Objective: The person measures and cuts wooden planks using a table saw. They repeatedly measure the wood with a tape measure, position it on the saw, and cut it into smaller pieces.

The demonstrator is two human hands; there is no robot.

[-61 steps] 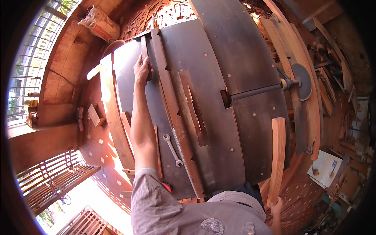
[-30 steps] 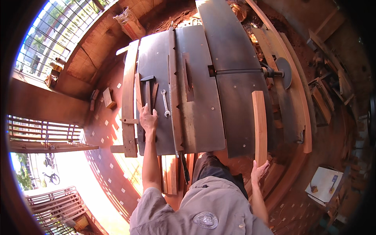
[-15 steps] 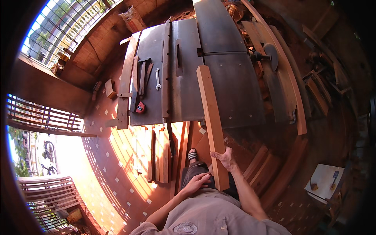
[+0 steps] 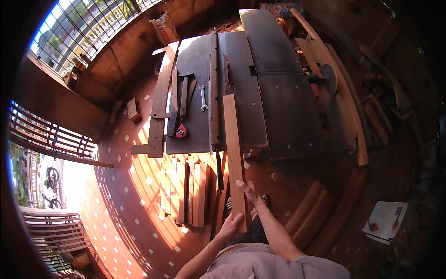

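A long squared wooden board points away from me, its far part over the dark metal saw table. My left hand is closed round its near end, thumb on top. Further up, my right hand grips the board from its right side, with some fingers hidden by the wood. The far end lies just right of the long rail fence, close to a slot with a thin saw blade.
Left of the fence lie an open-end wrench, a hammer and a red tape measure. Cut wood pieces are stacked below the table's front edge. More boards lie at right, and a round disc stands at the table's right side.
The board has swung left toward the fence, its far end now beside it. My left hand has come off my body and taken hold of the near end.
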